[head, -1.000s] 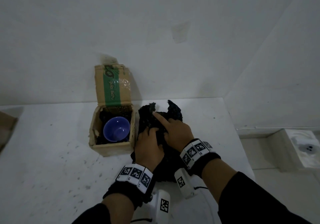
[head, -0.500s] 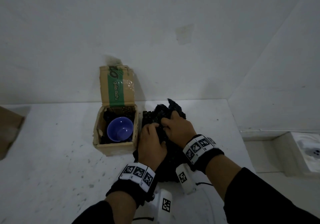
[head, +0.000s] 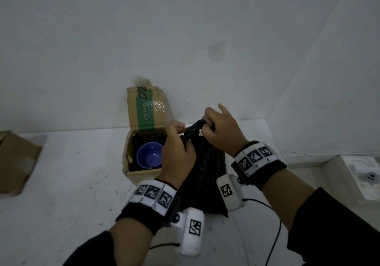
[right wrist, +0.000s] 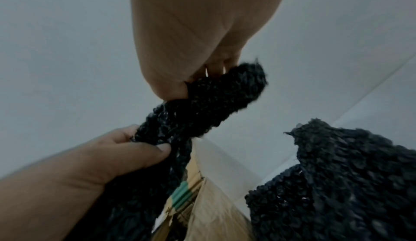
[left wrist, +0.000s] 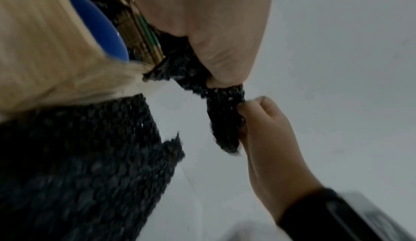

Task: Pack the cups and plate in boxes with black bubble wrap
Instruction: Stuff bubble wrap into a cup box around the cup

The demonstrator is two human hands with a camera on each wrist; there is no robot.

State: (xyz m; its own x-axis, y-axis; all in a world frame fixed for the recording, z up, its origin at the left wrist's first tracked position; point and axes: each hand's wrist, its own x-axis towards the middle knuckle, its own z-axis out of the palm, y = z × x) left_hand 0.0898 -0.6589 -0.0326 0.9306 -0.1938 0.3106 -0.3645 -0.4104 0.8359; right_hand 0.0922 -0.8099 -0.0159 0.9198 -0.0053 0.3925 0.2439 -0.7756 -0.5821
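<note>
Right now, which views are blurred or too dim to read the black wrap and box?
Head view: dim, sharp enough; black bubble wrap texture faint, glare on the box flap's tape. Left wrist view: motion smear on box wall, wrap's lower part soft. Right wrist view: left hand and wrap edges blurred, bubbles still readable.

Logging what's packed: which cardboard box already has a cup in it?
The open box with the green stripe beside the hands; a blue cup sits inside. The far-left box shows none.
</note>
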